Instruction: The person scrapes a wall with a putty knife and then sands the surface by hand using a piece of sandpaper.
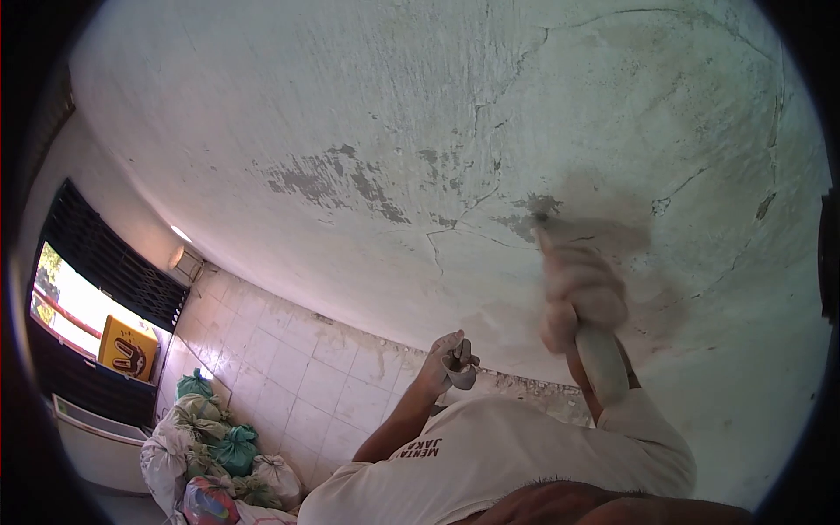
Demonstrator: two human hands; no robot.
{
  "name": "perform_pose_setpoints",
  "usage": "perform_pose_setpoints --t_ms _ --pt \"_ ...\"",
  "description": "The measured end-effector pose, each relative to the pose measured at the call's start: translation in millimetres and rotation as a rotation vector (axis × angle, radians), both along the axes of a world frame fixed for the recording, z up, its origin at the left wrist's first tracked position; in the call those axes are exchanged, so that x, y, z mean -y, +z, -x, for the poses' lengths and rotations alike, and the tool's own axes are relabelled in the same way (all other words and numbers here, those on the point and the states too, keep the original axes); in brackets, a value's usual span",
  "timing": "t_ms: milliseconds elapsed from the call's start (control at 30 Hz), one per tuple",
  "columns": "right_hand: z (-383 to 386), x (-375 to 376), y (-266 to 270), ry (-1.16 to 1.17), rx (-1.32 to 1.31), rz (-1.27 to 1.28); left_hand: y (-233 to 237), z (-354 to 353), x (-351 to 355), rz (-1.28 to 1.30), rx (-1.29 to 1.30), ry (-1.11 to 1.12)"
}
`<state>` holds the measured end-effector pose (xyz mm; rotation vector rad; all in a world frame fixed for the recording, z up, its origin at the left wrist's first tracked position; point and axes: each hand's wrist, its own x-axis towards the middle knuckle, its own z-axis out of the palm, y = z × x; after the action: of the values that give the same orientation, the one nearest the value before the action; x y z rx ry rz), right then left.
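Observation:
My right hand (582,289) is raised to the cracked, pale wall (350,79), its fingers closed and blurred by motion. A pale, thick, rounded length (602,363) runs from the fist down along the forearm, and it looks like a tool's handle. Above the fingers, a small dark tip (541,216) meets the wall at a grey patch of bare plaster; its kind is too blurred to tell. Lower and to the left, my left hand (451,363) is curled closed, apart from the wall. Something greyish shows between its fingers, but I cannot make out what.
Peeled grey patches (337,184) and long cracks mark the wall. White tiles (289,367) cover the floor or lower wall at left. Several tied sacks (192,429) are piled at the lower left, near a yellow panel (128,347) and a dark folding grille (114,254).

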<state>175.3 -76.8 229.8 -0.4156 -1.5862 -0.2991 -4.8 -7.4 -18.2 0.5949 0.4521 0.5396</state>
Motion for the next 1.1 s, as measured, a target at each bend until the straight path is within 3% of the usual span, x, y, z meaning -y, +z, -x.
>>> perform_pose_setpoints --t_ms 67,100,200,233,333,367,467,500,633,833,900,1100 --pt "-4.8 -11.9 -7.7 0.039 -0.034 0.091 -2.4 -0.1 2.4 0.002 0.034 -0.009" --pt "-0.8 -11.7 -10.9 0.005 -0.070 -0.083 -2.2 -0.5 -0.1 -0.004 0.055 -0.007" --pt "-9.9 9.4 -3.7 0.146 0.112 0.007 -3.9 2.0 -3.6 0.011 0.061 0.000" --pt "-1.5 2.9 -6.0 -0.139 -0.014 0.024 -3.8 2.8 -2.4 0.006 0.042 0.003" --pt "-5.5 -1.5 -9.3 0.012 0.016 0.124 -1.9 2.2 -3.1 -0.003 0.036 -0.004" --pt "-3.2 -1.6 -19.6 0.043 -0.039 -0.017 -3.6 1.8 -3.5 0.002 0.070 -0.002" --pt "-12.8 9.5 -5.7 0.016 0.183 0.031 -6.6 2.5 -6.1 0.006 0.040 0.016" --pt "-5.9 1.9 0.8 -0.227 0.094 0.064 -7.5 3.2 -5.0 0.007 0.005 0.017" --pt "-2.7 3.8 -11.1 0.087 0.001 -0.005 -3.9 1.2 -6.7 -0.004 0.040 0.012" --pt "-13.9 6.3 -19.3 0.036 0.140 0.156 -4.3 -0.1 -7.8 0.017 0.035 -0.016" --pt "-7.3 2.9 -5.3 0.119 0.143 -0.004 -4.0 -2.5 -9.0 0.011 0.086 -0.007" --pt "-0.3 -9.5 -7.2 0.050 0.033 -0.025 -3.0 -0.6 -11.8 -0.002 0.052 -0.012"
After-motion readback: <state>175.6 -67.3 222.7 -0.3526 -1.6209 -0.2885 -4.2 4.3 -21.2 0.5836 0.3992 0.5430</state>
